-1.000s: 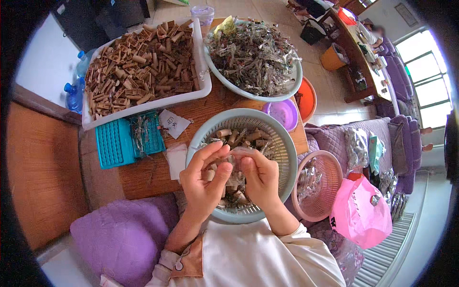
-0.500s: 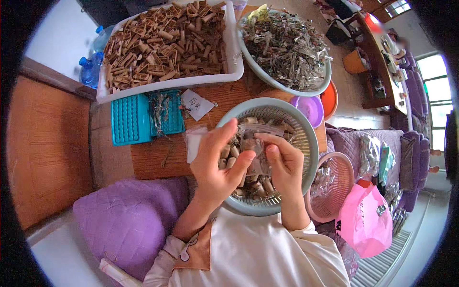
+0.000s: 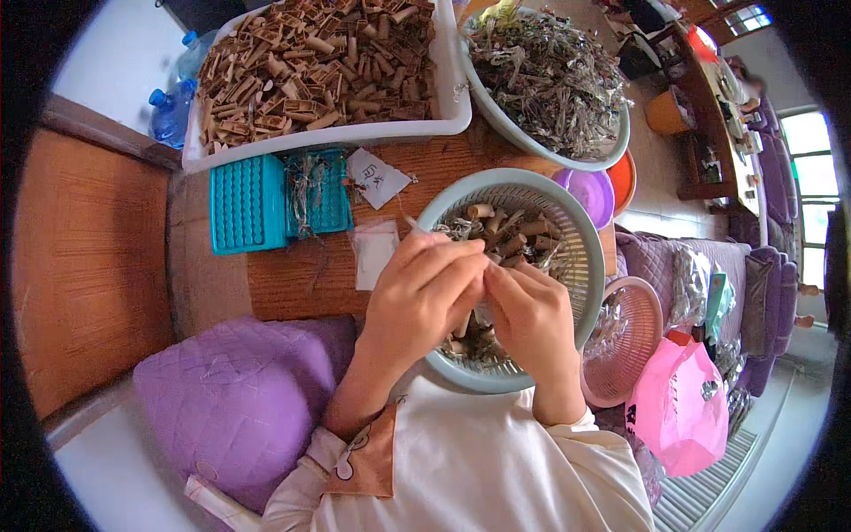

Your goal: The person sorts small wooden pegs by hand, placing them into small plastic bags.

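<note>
Both my hands meet over a grey slotted basket (image 3: 596, 277). My left hand (image 3: 427, 285) has its fingers closed and pinched, and my right hand (image 3: 534, 310) is pinched against it. Between them is a small clear zip bag, mostly hidden by my fingers; a thin clear edge (image 3: 413, 222) sticks out past my left hand. What the bag contains cannot be made out now. Inside the basket, below my hands, lie short brown cardboard tubes (image 3: 535, 228) mixed with silvery plastic wrappers (image 3: 461, 229).
A white tub (image 3: 455, 111) of brown cardboard pieces and a pale basin (image 3: 625, 133) of clear wrappers stand beyond. Left of the basket are a teal tray (image 3: 248, 204), a written paper slip (image 3: 377, 177) and clear bags (image 3: 377, 257). A pink basket (image 3: 645, 332) and pink bag (image 3: 678, 408) are at right.
My hands have drawn together and my left fingers have curled down over the zip bag, hiding most of it. The whole view has shifted slightly.
</note>
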`<state>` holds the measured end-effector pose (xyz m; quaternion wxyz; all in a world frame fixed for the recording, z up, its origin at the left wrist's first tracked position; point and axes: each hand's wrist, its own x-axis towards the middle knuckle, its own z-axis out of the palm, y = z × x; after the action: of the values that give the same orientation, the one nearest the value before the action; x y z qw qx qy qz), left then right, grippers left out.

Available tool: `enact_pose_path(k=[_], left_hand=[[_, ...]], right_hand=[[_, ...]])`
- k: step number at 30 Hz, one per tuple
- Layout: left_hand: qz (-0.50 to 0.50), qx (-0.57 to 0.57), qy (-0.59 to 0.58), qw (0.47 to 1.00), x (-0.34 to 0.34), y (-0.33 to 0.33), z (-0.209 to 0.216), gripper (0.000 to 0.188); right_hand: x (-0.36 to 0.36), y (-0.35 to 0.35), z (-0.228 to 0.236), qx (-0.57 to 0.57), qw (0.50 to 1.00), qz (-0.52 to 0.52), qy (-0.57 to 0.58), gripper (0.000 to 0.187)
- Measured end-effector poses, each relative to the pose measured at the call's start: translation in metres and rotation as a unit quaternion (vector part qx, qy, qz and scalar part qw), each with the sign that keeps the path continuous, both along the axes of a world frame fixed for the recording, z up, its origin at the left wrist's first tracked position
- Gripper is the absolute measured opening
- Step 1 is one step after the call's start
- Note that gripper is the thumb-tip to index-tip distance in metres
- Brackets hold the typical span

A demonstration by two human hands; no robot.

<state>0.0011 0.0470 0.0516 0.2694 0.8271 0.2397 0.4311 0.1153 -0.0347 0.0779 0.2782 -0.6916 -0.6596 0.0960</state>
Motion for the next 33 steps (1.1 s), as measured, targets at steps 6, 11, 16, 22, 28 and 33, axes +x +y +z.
enact_pose_path(k=[6,11,16,22,28,33], left_hand=[[0.138,-0.194,-0.103,0.966,-0.014,0.029,-0.035,0.004],[0.162,-0.253,-0.306,0.904,-0.034,0.048,-0.037,0.009],[-0.113,-0.243,-0.231,0.935,-0.015,0.016,-0.030,0.011],[-0.110,-0.283,-0.172,0.937,-0.020,0.006,-0.009,0.018],[-0.061,-0.290,-0.079,0.952,-0.022,0.004,-0.002,0.014],[-0.035,-0.319,-0.055,0.946,-0.017,0.000,0.005,0.012]], right_hand=[[-0.003,-0.004,0.005,-0.006,0.999,0.010,0.045,0.027],[-0.003,-0.006,-0.008,0.074,0.957,-0.066,0.274,0.016],[-0.002,0.000,-0.017,0.146,0.904,-0.031,0.401,0.019],[-0.001,-0.004,-0.016,0.090,0.904,0.074,0.411,0.022],[-0.009,-0.008,-0.016,0.049,0.825,-0.023,0.563,0.024],[-0.017,-0.005,-0.016,0.069,0.768,-0.021,0.636,0.024]])
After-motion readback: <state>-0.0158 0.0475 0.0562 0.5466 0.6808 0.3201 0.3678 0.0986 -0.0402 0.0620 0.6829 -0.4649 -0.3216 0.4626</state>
